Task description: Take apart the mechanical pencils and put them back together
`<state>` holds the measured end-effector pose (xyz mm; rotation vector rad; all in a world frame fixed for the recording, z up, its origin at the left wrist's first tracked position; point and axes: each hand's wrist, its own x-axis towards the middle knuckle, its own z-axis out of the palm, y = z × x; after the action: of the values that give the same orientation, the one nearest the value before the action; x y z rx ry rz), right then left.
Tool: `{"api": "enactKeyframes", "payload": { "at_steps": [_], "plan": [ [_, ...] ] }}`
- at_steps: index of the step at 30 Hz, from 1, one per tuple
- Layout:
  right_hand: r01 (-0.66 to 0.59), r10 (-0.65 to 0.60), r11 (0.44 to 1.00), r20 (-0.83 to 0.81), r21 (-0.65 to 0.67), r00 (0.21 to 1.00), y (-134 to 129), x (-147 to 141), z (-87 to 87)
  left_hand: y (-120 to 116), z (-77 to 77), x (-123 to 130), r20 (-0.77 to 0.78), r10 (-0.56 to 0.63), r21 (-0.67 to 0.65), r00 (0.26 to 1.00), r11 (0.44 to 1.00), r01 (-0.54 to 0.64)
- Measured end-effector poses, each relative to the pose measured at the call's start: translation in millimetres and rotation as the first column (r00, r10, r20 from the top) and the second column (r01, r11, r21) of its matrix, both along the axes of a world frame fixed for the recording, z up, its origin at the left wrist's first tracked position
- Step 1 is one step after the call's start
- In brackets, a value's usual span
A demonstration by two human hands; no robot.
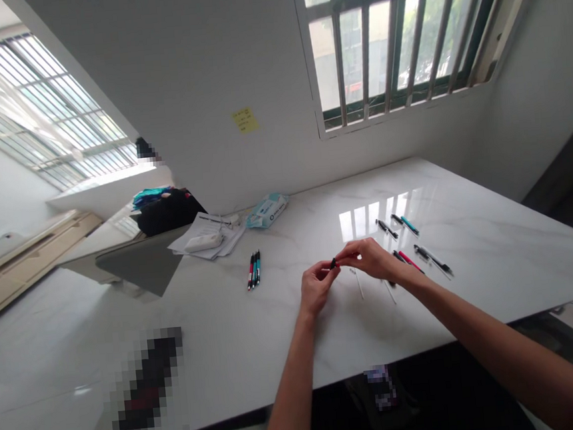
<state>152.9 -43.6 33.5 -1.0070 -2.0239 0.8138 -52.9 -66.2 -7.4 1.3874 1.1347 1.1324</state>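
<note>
Two hands: L hand, R hand, both raised just off the worktop. What's held?
— 1 small dark pen part, pinched btw them, fingers almost shut on it, prob. held up so both hands can get at it.
And the rest?
— Take the pen bundle as ref: approx 3 pens, kept tight side by side. Right of it, past the hands, approx 4 loose pens, spaced apart, prob. to keep each separate, + 2 thin white rods.
Left of bundle?
— 1 stack of papers. Behind bundle, 1 wipes packet.
</note>
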Motion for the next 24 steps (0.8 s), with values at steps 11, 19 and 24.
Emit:
{"api": "enactKeyframes", "payload": {
  "at_steps": [11, 19, 24],
  "plan": [
    [-0.199, 0.192, 0.978, 0.11, 0.059, 0.975, 42, 11, -2.9, 1, -1.3, 2, -0.07, 0.112, 0.11, 0.991, 0.989, -0.104],
    [-0.15, 0.149, 0.987, 0.025, 0.063, 0.989, 37, 20, -18.4, 9, -2.8, 3, -0.071, 0.114, 0.136, 0.991, 0.985, -0.104],
    [-0.096, 0.097, 0.995, -0.132, 0.013, 0.987, 36, 26, -9.1, 10, -1.5, 5, -0.074, 0.083, 0.134, 0.994, 0.988, -0.073]
  ]
}}
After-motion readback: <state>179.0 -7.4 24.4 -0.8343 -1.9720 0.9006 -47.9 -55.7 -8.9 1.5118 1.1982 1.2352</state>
